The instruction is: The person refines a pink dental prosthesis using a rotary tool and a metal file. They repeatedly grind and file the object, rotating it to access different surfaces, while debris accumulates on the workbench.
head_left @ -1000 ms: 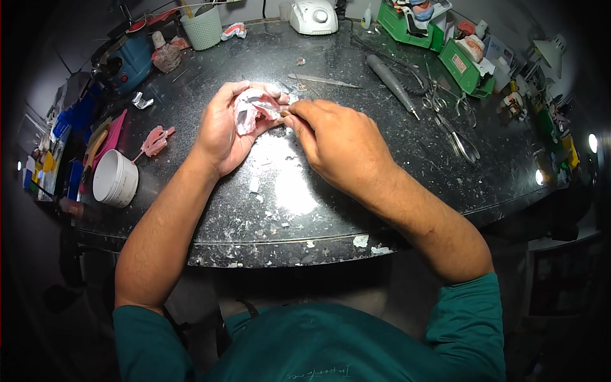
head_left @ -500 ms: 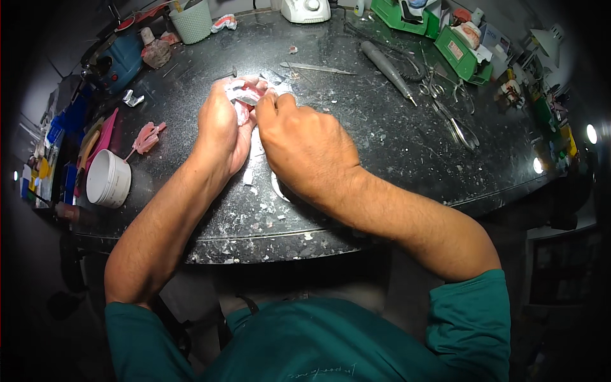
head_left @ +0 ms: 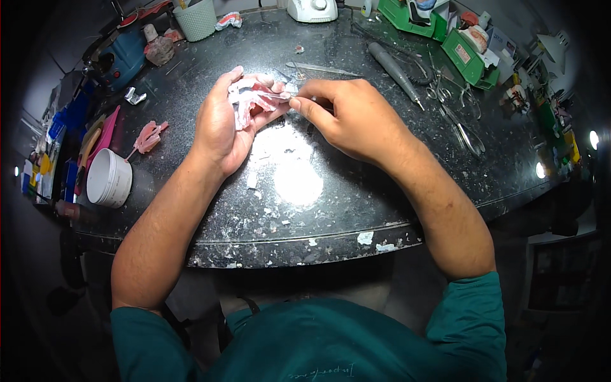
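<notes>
My left hand point(head_left: 219, 130) cups a pink and white denture piece point(head_left: 249, 108), with plaster-like white on it; its fingers wrap behind the piece and the thumb lies along its far left side. Thumb and forefinger of my right hand point(head_left: 353, 118) pinch a thin, light-coloured tool point(head_left: 275, 95). The tool's slim end lies across the upper part of the piece, and its handle is mostly hidden by my right fingers. Bright light washes out some detail on the piece.
White crumbs litter the dark bench point(head_left: 344, 210). A white tub point(head_left: 109, 181) and a pink piece point(head_left: 149, 137) stand left. Rightward lie a grey handpiece point(head_left: 393, 70) and pliers point(head_left: 463, 132). A metal spatula point(head_left: 321, 68) lies beyond my hands, and green bins point(head_left: 468, 60) stand far right.
My right hand has moved right, off the denture piece, and its wrist has turned. More of the piece now shows in my left hand, and the thin tool has come into sight.
</notes>
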The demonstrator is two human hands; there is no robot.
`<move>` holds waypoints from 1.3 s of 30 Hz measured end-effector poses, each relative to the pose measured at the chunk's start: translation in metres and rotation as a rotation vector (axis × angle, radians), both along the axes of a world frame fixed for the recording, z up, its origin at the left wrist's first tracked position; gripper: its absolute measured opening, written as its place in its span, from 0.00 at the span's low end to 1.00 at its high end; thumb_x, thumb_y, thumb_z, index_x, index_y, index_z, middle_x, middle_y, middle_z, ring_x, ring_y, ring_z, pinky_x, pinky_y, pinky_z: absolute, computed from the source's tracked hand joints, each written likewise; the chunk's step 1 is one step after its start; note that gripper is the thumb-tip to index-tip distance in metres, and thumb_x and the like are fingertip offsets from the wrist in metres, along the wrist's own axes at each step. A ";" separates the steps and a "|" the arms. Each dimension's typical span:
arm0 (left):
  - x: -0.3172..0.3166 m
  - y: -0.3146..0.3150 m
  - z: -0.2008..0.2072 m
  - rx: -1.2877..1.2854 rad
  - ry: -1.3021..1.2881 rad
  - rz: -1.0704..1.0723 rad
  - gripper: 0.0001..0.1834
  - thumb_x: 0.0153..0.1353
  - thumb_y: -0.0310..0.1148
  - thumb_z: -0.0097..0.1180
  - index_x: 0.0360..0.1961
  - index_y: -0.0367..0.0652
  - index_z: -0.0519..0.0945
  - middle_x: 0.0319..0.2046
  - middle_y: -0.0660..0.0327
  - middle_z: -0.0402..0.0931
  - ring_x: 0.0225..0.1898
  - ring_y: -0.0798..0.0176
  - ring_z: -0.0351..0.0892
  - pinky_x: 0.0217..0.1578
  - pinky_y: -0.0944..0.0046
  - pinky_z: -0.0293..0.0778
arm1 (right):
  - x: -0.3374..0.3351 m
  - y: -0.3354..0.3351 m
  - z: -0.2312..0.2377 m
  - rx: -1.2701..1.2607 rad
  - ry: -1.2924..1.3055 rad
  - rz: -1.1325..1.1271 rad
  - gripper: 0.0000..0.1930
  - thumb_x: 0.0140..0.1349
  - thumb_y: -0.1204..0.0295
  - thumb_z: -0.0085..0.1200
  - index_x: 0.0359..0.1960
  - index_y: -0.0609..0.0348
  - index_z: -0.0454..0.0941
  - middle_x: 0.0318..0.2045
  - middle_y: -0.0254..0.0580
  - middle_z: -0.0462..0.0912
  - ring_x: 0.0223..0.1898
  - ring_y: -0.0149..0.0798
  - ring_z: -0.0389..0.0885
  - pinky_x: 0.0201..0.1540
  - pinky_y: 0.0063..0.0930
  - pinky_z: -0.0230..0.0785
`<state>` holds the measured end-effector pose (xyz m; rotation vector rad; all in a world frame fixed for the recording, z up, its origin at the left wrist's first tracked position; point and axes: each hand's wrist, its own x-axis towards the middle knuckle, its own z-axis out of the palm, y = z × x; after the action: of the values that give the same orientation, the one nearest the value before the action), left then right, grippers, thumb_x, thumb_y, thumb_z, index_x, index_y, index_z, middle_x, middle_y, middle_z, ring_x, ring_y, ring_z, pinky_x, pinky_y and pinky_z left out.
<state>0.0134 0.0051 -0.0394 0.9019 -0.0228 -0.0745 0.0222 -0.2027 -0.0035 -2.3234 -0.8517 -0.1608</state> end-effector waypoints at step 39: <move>0.000 0.004 0.003 -0.010 -0.016 -0.051 0.16 0.72 0.37 0.43 0.42 0.34 0.75 0.43 0.44 0.82 0.48 0.53 0.85 0.55 0.55 0.83 | -0.008 0.003 0.006 0.052 0.074 0.019 0.14 0.68 0.61 0.56 0.42 0.57 0.87 0.33 0.52 0.87 0.36 0.55 0.87 0.42 0.44 0.79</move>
<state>0.0130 0.0088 -0.0368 0.8924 -0.0614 -0.1149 0.0145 -0.1994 0.0026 -2.2573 -0.8229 -0.0867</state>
